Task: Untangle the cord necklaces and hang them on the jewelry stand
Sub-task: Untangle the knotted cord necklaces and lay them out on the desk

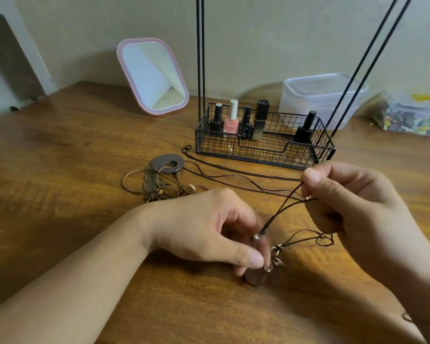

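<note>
My left hand [209, 232] pinches a brownish stone pendant [256, 275] with a metal cap just above the wooden table. A dark brown cord [281, 209] runs up from the pendant to my right hand [353, 202], which pinches it between thumb and fingers. A second thin cord loop with a small silver clasp [277, 249] hangs below my right hand. A tangle of cord necklaces [159, 182] with a dark disc pendant [168, 163] and a feather charm lies to the left. The black wire jewelry stand [263, 142] rises behind, its top out of frame.
The stand's basket holds several nail polish bottles [232, 120]. A pink-framed mirror [153, 75] leans at the back left. A clear plastic box [320, 95] and a colourful bag [412, 115] sit at the back right. Loose cords trail across the table [60, 170] towards the basket.
</note>
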`<control>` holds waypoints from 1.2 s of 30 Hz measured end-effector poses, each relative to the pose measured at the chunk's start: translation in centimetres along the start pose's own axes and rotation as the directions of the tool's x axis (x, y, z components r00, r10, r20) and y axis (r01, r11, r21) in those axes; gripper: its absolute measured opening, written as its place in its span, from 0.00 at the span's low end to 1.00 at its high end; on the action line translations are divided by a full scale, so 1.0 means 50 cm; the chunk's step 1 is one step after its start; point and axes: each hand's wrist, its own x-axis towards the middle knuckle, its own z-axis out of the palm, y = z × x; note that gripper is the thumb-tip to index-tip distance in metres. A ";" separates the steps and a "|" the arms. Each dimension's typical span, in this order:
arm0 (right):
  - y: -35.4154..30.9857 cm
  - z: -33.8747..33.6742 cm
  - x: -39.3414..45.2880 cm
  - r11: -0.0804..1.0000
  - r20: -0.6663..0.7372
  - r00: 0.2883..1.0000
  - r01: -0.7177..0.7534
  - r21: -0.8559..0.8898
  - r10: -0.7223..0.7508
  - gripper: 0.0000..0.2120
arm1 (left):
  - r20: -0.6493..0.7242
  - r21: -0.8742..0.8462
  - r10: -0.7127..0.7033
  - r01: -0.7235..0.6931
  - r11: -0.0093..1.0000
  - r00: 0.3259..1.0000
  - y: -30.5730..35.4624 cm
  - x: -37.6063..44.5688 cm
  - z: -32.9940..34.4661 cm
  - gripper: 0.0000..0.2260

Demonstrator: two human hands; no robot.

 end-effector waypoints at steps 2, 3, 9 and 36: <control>0.003 0.006 -0.002 0.998 0.014 0.999 0.033 0.055 -0.034 0.17 | -0.054 0.020 0.055 -0.054 0.998 0.997 0.005 0.000 0.000 0.04; 0.003 0.010 -0.004 0.997 0.013 0.999 0.050 0.064 -0.050 0.17 | -0.163 0.054 0.096 -0.089 0.995 0.982 0.005 0.001 -0.003 0.03; -0.006 0.009 0.002 0.986 -0.208 0.971 0.139 0.087 -0.119 0.10 | -0.661 0.404 -0.065 0.427 0.809 0.747 -0.049 -0.029 -0.074 0.09; -0.009 0.001 0.008 0.943 -0.287 0.901 0.333 -0.020 -0.324 0.13 | -0.517 0.364 -0.364 0.584 0.726 0.775 -0.083 -0.076 -0.112 0.14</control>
